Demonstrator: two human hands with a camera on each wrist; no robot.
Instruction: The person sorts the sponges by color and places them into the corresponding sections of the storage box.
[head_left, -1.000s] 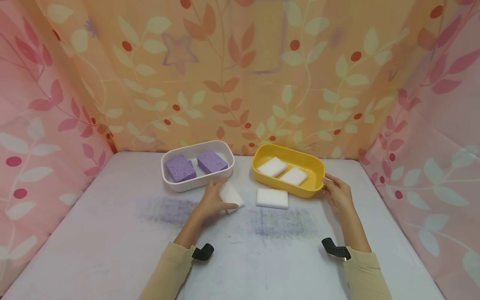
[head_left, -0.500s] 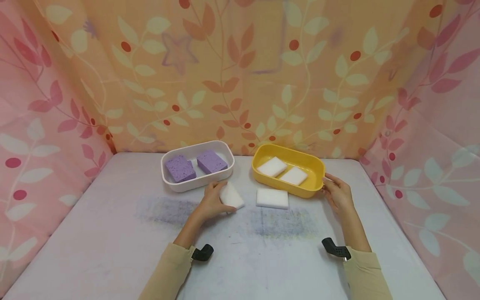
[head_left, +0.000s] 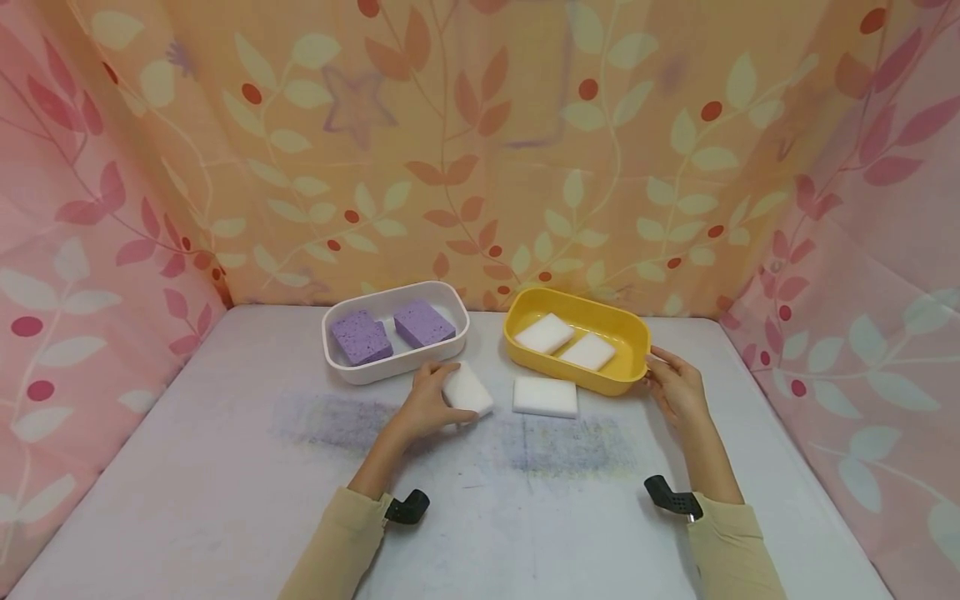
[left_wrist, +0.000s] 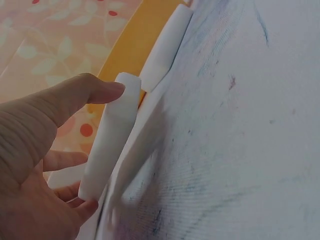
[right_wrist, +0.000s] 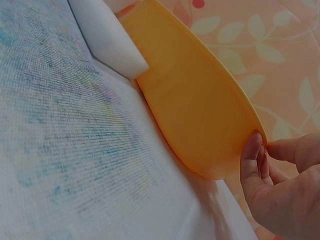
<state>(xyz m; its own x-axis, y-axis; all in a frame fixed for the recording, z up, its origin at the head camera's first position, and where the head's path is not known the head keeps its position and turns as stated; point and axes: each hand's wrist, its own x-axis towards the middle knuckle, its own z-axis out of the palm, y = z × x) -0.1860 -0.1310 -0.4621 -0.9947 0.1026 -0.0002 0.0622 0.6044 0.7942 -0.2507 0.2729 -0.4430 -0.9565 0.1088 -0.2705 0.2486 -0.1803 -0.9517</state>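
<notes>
My left hand (head_left: 429, 404) holds a white sponge (head_left: 468, 390) by its edges, thumb on the near end and fingers on the far end. In the left wrist view that sponge (left_wrist: 112, 135) is tilted, with a shadow on the cloth beside it. At the right end of a yellow tray (head_left: 592, 382), my right hand (head_left: 677, 387) pinches the rim between thumb and fingers, as the right wrist view shows. Two white sponges, one left (head_left: 545, 333) and one right (head_left: 589, 352), lie inside that tray. Another white sponge (head_left: 544, 397) lies flat in front of it.
A white tray (head_left: 397, 364) stands left of the yellow one, holding two purple sponges, one left (head_left: 362, 337) and one right (head_left: 424, 322). Patterned curtains (head_left: 465, 167) close in the table (head_left: 480, 533) at the back and sides. Smudges mark its pale cloth.
My left thumb has closed in on the near end of the white sponge, and the sponge has shifted slightly to the right. The right hand and both trays have stayed put.
</notes>
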